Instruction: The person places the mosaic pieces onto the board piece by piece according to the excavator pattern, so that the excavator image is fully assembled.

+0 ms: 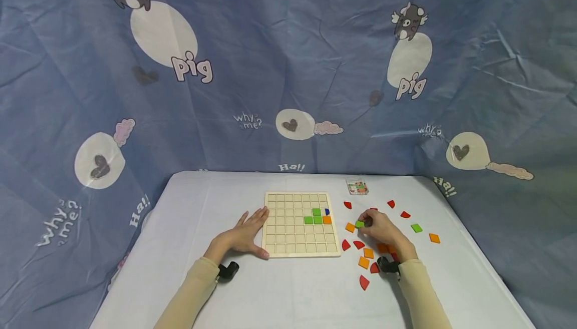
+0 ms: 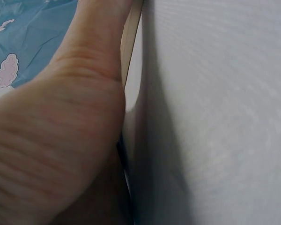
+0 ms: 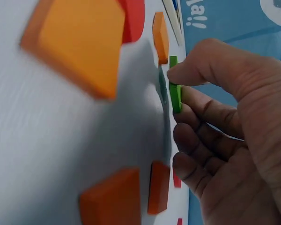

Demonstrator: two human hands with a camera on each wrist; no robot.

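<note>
My left hand (image 1: 243, 235) lies spread with its fingertips and thumb at the left edge of a pale square grid board (image 1: 290, 238). On the board's right side sit three green square tiles (image 1: 317, 220), an orange square tile (image 1: 326, 220) and a small blue piece (image 1: 327, 212). Right of the board, my right hand (image 1: 380, 228) pinches a green square tile (image 3: 175, 96) between thumb and fingers. In the right wrist view this tile stands on edge, close over the white tabletop. The left wrist view shows mostly the heel of the left hand and a strip of board edge.
Around the right hand lie loose orange tiles (image 1: 363, 262), several red rounded wedges (image 1: 364, 282) and another green tile (image 1: 416, 228). A small patterned clear box (image 1: 357, 187) rests at the back of the white table (image 1: 279, 294). A blue printed curtain (image 1: 288, 68) hangs behind.
</note>
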